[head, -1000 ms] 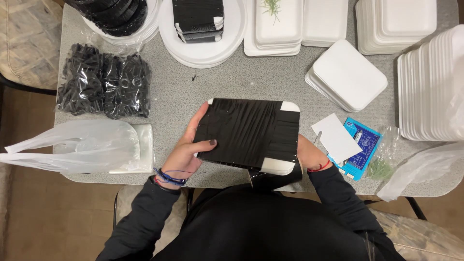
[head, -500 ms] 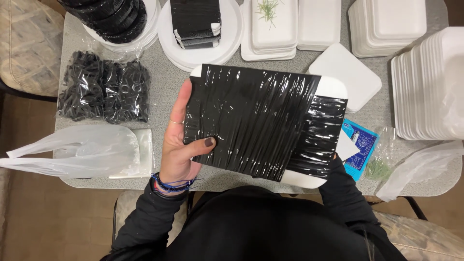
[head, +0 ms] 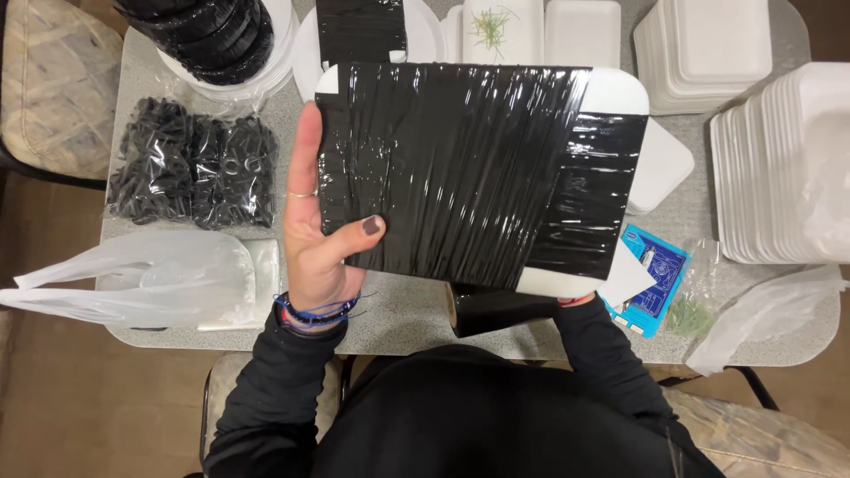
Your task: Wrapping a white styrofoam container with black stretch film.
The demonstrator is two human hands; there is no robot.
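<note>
**Tray held up flat, black film side showing**

Film-wrapped foam tray (head: 469, 168) fills the middle of the frame, lifted off the counter (head: 398, 310) and turned so its black-wrapped face looks up at me. My left hand (head: 319, 239) is clenched on its left edge: fingers run straight up along the side, thumb pressed onto the film near the lower left corner, which keeps the tray level and the wrap taut, as I judge it. My right hand (head: 575, 299) is almost wholly hidden under the tray's lower right corner; only a sliver at the wrist shows, so I cannot tell whether that grip is closed or just propping the tray from below. White corners of the tray show bare at the upper right and lower right, where the film does not reach.

Just below the tray, at centre, the roll of black film (head: 500, 312) lies on the counter against my body. A bag of black rings (head: 190, 173) sits at the left, a clear plastic bag (head: 133, 279) below it. Stacks of white foam trays (head: 779, 159) crowd the right side, with a blue packet (head: 651, 279) at lower right. The raised tray hides much of the counter beneath it.
</note>
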